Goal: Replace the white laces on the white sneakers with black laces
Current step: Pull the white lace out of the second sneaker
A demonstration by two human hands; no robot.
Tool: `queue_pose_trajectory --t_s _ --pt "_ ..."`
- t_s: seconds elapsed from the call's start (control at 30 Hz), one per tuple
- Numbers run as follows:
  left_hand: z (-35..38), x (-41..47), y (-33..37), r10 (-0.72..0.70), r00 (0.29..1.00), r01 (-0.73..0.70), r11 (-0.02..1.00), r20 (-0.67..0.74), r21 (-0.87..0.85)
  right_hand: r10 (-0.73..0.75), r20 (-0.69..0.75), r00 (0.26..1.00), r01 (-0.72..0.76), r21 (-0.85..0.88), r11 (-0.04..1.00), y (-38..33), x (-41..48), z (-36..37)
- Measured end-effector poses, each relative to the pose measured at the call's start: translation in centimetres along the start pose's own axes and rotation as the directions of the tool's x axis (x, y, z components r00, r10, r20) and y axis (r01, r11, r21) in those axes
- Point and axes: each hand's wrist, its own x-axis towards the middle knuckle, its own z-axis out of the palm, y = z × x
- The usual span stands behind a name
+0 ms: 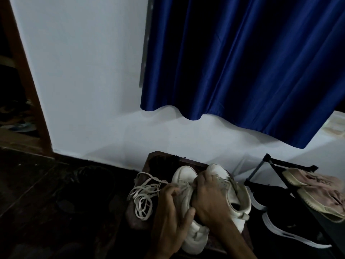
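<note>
Two white sneakers stand side by side on a dark wooden stool (158, 159). My left hand (171, 214) grips the left sneaker (183, 175) at its side and lace area. My right hand (209, 197) lies between the shoes with its fingers curled at the left sneaker's white lace; the right sneaker (233, 191) stands just past it. A loose white lace (143, 195) lies in a tangle at the stool's left edge. Dark strands that may be black laces (175, 157) lie at the stool's far edge, hard to make out.
A black shoe rack (280, 165) stands at the right with a pinkish sneaker (317, 191) on top and black sneakers with white soles (291, 228) below. A blue curtain (242, 62) hangs on the white wall. The floor is dark.
</note>
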Motion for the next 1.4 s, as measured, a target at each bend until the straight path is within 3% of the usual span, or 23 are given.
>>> queue_pose_trajectory --t_s 0.2,0.27,0.33,0.4,0.47,0.53,0.63,0.7,0.77,0.83,0.9,0.97,1.1,1.23,1.4 --pt "1.2 -0.1 -1.1 -0.012 0.994 0.031 0.985 -0.107 0.173 0.176 -0.204 0.963 -0.136 0.194 0.972 1.1 -0.3 0.5" --pt "1.3 -0.2 -1.3 0.003 0.995 0.02 0.973 -0.097 0.231 0.194 -0.202 0.96 -0.131 0.288 0.949 0.7 -0.1 -0.3" --pt "1.4 -0.4 -1.4 0.005 0.995 0.022 0.966 -0.104 0.257 0.096 -0.158 0.983 -0.062 0.206 0.977 0.9 0.1 -0.7" --pt "1.6 -0.6 -1.6 -0.002 0.993 0.035 0.957 -0.114 0.288 -0.006 0.002 1.0 0.006 0.074 0.997 1.8 0.5 -0.9" --pt "1.8 -0.6 -1.8 -0.035 0.994 0.065 0.95 -0.104 0.307 -0.052 0.183 0.982 0.061 -0.043 0.997 1.9 0.8 -1.4" --pt "1.7 -0.7 -1.7 -0.059 0.994 0.086 0.946 -0.095 0.314 -0.083 0.269 0.96 0.102 -0.059 0.993 2.0 0.9 -1.2" --pt "1.4 -0.7 -1.6 -0.044 0.995 0.071 0.945 -0.09 0.32 -0.071 0.195 0.978 0.053 0.098 0.994 2.4 1.2 -1.4" --pt "1.2 -0.6 -1.5 -0.031 0.996 0.057 0.944 -0.083 0.325 0.11 0.045 0.993 -0.119 0.371 0.921 3.3 2.2 -3.0" --pt "1.2 -0.4 -1.4 -0.029 0.995 0.059 0.942 -0.096 0.332 0.289 0.007 0.957 -0.255 0.491 0.833 4.6 3.1 -4.9" --pt "1.2 -0.4 -1.3 -0.019 0.993 0.056 0.946 -0.115 0.319 0.201 0.07 0.977 -0.213 0.328 0.921 5.1 3.4 -5.9" --pt "1.2 -0.3 -1.2 -0.003 0.993 0.038 0.952 -0.115 0.303 0.064 0.109 0.992 -0.079 0.139 0.987 4.6 3.3 -5.9" --pt "1.2 -0.1 -1.3 0.009 0.993 0.027 0.952 -0.115 0.304 -0.047 0.105 0.993 0.034 0.119 0.992 3.6 3.3 -5.6" --pt "1.3 -0.3 -1.4 0.01 0.993 0.027 0.949 -0.114 0.315 -0.101 0.349 0.932 0.158 -0.137 0.978 1.6 3.7 -4.2" --pt "1.3 -0.2 -1.3 0.008 0.993 0.026 0.954 -0.114 0.299 -0.089 0.36 0.929 0.162 -0.177 0.971 1.4 3.8 -3.1" --pt "1.3 -0.5 -1.5 0.021 0.993 0.017 0.948 -0.116 0.317 -0.121 0.403 0.907 0.146 -0.033 0.989 2.7 4.7 -3.8"
